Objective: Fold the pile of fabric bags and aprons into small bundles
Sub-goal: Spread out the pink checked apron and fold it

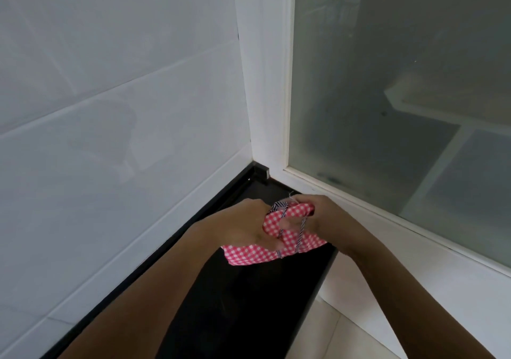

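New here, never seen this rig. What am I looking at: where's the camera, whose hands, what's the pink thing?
No robot here: a person works with bare hands. The single picture comes from a camera worn on the head, looking forward and down, so both arms enter from the bottom. The left hand and the right hand both grip a pink checked cloth, bunched at the top, with a striped cord running over it. Under the cloth is a black top, set in a corner between a tiled wall and a frosted pane.
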### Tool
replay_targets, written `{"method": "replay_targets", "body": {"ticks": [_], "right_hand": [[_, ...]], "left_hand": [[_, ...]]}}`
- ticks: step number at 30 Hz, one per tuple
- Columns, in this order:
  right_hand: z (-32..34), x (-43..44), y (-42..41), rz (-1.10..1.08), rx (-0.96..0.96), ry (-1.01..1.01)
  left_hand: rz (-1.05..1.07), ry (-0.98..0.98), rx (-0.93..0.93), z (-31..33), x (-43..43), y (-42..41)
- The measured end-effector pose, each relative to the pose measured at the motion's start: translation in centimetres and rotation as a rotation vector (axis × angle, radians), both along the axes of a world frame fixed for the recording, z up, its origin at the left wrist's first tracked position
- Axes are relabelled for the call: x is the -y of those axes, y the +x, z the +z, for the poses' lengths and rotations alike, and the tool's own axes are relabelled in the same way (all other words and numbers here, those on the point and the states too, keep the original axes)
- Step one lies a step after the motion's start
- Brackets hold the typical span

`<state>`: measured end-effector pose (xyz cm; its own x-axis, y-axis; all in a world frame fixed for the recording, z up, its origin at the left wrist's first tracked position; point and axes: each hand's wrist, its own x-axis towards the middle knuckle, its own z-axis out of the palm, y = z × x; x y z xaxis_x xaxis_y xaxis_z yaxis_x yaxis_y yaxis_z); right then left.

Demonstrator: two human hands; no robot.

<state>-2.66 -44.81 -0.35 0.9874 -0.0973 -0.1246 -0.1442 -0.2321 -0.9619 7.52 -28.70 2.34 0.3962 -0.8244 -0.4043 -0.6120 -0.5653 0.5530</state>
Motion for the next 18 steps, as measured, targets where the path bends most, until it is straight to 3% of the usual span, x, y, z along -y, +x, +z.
{"method": "replay_targets", "body": {"ticks": [3, 7, 8, 9, 13, 14, 17, 18], "right_hand": [[0.3, 0.6, -0.4, -0.03, 0.102, 0.259], [2.0, 0.8, -0.6, 0.038, 0.252, -0.091], [2.1, 1.1, -0.6, 0.089, 0.257, -0.102], [2.3, 1.5, -0.7, 0.116, 0.261, -0.068], [2.3, 1.8, -0.7, 0.101, 0.216, 0.429], [2.4, 1.7, -0.7, 0.043, 0.173, 0.414], [4.0, 1.5, -1.1, 0.021, 0.215, 0.108], [4.5, 1.3, -1.2, 0.027, 0.255, 0.113]], "left_hand": [[-0.021, 0.002, 0.043, 1.7, 0.4, 0.6], [-0.094, 0.102, 0.102, 3.8, 0.6, 1.0], [-0.125, 0.122, 0.106, 4.4, 0.6, 0.9], [-0.146, 0.128, 0.108, 5.1, 0.6, 0.9], [-0.142, 0.1, 0.144, 7.9, 0.9, 0.8], [-0.137, 0.126, 0.163, 8.3, 1.0, 0.7], [-0.142, 0.228, 0.228, 9.3, 1.0, 0.6], [-0.139, 0.242, 0.245, 9.7, 1.0, 0.6]]}}
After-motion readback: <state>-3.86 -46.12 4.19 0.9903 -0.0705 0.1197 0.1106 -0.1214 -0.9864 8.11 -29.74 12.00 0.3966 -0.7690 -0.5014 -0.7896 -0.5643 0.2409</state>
